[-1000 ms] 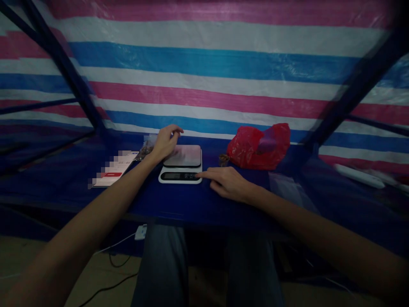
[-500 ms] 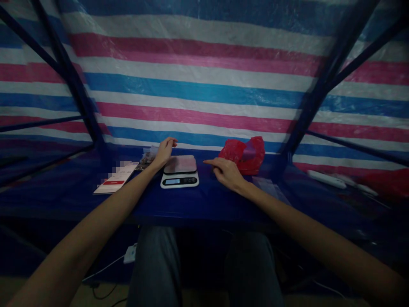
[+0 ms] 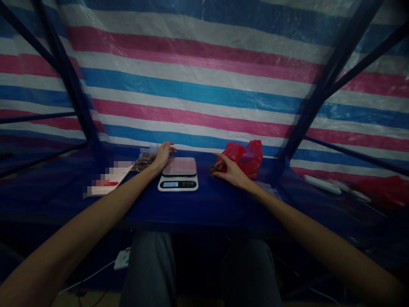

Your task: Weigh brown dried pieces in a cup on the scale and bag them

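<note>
Brown clump [image 3: 214, 169] sat clamped in the right hand's [image 3: 231, 173] grip, in front of the red plastic bag [image 3: 247, 160]; left hand [image 3: 162, 156] lay open, grip apart, just beside the digital kitchen scale [image 3: 178, 174] on the bench [image 3: 140, 204].

Nothing legible — kitchen scale display [image 3: 170, 184] lit, digits too small to read.

You're sitting in a makeshift tent-like booth, not a finished room: striped pink, white and blue tarpaulin [image 3: 191, 85] forms its walls, stretched over dark blue metal poles [image 3: 67, 81]. In front of you is a work table with a blue covering [image 3: 204, 213], its straight front edge running across your lap. A digital scale [image 3: 178, 175] stands on it, which gives the spot the look of a small weighing station. A white power adapter [image 3: 121, 258] lies below the table's front edge.
</note>
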{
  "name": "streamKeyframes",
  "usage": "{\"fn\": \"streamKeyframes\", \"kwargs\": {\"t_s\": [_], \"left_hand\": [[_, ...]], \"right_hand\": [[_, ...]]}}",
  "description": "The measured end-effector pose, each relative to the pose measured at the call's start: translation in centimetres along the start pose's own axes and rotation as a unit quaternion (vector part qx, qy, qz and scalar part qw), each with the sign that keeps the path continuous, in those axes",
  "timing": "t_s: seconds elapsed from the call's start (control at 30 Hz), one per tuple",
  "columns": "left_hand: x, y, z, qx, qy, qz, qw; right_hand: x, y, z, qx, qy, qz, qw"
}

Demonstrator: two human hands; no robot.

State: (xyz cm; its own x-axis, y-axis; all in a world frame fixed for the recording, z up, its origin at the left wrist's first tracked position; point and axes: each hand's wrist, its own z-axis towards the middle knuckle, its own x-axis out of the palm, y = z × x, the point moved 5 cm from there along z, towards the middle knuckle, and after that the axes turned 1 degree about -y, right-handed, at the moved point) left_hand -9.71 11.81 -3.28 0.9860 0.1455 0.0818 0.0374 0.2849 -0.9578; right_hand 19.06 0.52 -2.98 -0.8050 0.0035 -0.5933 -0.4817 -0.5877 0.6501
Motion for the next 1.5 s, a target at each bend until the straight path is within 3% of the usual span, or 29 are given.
{"fn": "streamKeyframes", "kwargs": {"t_s": [0.27,0.47,0.6,0.73,0.9,1.0,1.23,1.37,1.5], "left_hand": [[2.3,0.8,-0.8,-0.008,-0.031,-0.075,0.997],[5.2,0.7,-2.1,0.009,-0.065,-0.074,0.995],[6.0,0.4,-3.2,0.029,-0.073,-0.061,0.995],[5.2,-0.3,-2.8,0.05,-0.081,-0.075,0.993],[3.9,-1.9,-1.6,0.092,-0.102,-0.112,0.984],[4.1,-2.4,-1.7,0.103,-0.103,-0.114,0.983],[4.3,-2.5,-2.6,0.153,-0.102,-0.114,0.976],[3.4,-2.9,-2.2,0.213,-0.11,-0.088,0.967],[2.2,-3.0,-1.5,0.225,-0.134,-0.083,0.962]], "right_hand": [[-2.0,3.1,0.9,-0.036,-0.046,-0.015,0.998],[0.2,3.7,3.4,-0.041,-0.003,-0.006,0.999],[1.3,3.2,3.8,-0.057,-0.002,-0.027,0.998],[-0.6,3.6,3.3,-0.067,0.002,-0.032,0.997],[-6.4,3.3,2.8,-0.071,-0.076,-0.027,0.994],[-8.4,1.9,2.0,-0.047,-0.111,-0.019,0.993],[-9.5,-0.3,-1.1,-0.03,-0.193,-0.049,0.979],[-9.8,-0.2,-2.5,-0.055,-0.23,-0.145,0.961],[-9.0,0.8,-3.9,-0.07,-0.22,-0.207,0.951]]}}
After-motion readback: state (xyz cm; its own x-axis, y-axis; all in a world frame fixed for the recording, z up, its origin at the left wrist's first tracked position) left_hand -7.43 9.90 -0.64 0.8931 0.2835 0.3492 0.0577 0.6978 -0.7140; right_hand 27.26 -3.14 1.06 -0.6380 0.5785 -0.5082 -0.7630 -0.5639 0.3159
